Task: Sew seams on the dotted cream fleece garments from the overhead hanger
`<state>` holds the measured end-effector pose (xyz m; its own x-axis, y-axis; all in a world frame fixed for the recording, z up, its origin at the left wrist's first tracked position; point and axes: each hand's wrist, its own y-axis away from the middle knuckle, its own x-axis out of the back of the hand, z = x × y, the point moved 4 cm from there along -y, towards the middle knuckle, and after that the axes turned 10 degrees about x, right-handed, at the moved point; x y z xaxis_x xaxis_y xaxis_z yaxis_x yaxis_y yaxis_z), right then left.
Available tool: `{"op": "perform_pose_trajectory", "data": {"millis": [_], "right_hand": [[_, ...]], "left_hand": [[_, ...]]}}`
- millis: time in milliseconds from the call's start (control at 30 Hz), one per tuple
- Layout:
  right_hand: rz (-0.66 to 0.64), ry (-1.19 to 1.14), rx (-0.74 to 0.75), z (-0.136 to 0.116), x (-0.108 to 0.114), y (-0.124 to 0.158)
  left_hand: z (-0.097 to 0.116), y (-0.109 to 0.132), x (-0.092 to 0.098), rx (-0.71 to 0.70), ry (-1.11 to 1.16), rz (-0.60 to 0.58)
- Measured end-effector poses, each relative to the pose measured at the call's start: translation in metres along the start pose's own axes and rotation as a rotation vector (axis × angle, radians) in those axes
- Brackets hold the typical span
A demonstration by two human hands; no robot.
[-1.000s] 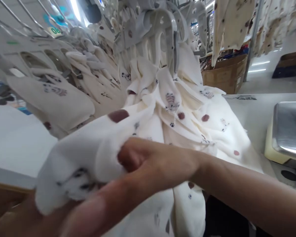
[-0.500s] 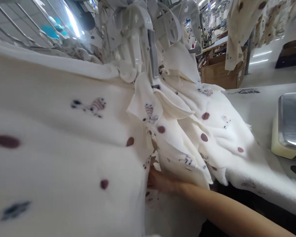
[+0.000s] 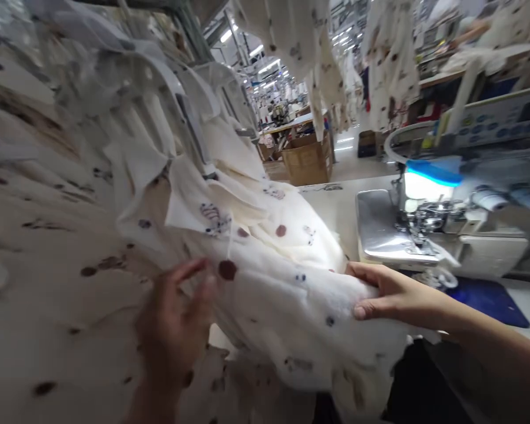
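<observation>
Cream fleece cloth printed with zebras and brown dots [image 3: 265, 294] hangs in front of me, its upper parts gathered at pale plastic clips [image 3: 163, 76]. My right hand [image 3: 382, 291] grips the right part of this cloth, thumb on top and the other fingers partly hidden behind the fold. To the left, my left hand [image 3: 176, 318] is blurred by motion, with thumb and forefinger apart close to the cloth. Nothing shows between those fingers. More of the same printed cloth [image 3: 70, 306] hangs at the left.
On the right stands a sewing machine [image 3: 424, 224] with a lit lamp and a shiny metal plate [image 3: 373, 227]. Thread cones [image 3: 490, 197] lie beside it. Behind the table are a cardboard box [image 3: 308, 160] and other hanging printed pieces [image 3: 391, 65].
The view has swung right, bringing the sewing machine into sight. My right hand has come out from between the cloth layers and holds the cloth farther right. My left hand has appeared.
</observation>
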<state>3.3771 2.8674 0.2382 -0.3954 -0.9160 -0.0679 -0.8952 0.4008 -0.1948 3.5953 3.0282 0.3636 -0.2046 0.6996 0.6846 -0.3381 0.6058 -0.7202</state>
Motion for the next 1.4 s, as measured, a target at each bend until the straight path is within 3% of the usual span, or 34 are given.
{"op": "perform_pose_trajectory", "data": {"millis": [67,100,200,267,333,533,700,867,1000,1067,1167,1400], "right_hand": [[0.025,-0.069,0.024,0.000,0.002,-0.003],[0.022,-0.112,0.011,0.001,0.002,-0.002],[0.130,-0.162,-0.063,0.010,0.010,0.007],[0.252,-0.197,-0.075,0.018,0.020,0.014],[0.342,-0.246,-0.044,0.026,0.029,0.020],[0.543,-0.099,0.161,0.031,0.043,0.027],[0.596,0.124,0.336,0.040,0.038,0.016],[0.399,0.620,0.403,0.060,0.004,-0.011],[0.405,1.032,0.394,0.061,-0.038,-0.022],[0.353,0.999,0.426,0.060,-0.058,-0.028],[0.320,0.845,0.324,0.070,-0.071,-0.040],[0.355,0.522,0.349,0.089,-0.056,-0.049]], "left_hand": [[0.066,0.009,-0.034,-0.513,0.142,-0.105],[0.090,0.012,-0.051,-0.632,0.140,-0.156],[0.133,0.010,-0.098,-0.735,0.073,-0.332],[0.141,0.007,-0.116,-0.747,0.058,-0.411],[0.143,0.008,-0.121,-0.788,0.109,-0.416],[0.140,0.033,-0.098,-1.012,0.312,-0.203],[0.128,0.054,-0.062,-0.983,0.509,-0.330],[0.118,0.058,-0.039,-0.910,0.445,-0.389],[0.114,0.059,-0.040,-0.884,0.344,-0.361],[0.113,0.060,-0.039,-0.856,0.356,-0.328],[0.109,0.061,-0.037,-0.808,0.411,-0.348],[0.097,0.065,-0.029,-0.765,0.404,-0.438]]}}
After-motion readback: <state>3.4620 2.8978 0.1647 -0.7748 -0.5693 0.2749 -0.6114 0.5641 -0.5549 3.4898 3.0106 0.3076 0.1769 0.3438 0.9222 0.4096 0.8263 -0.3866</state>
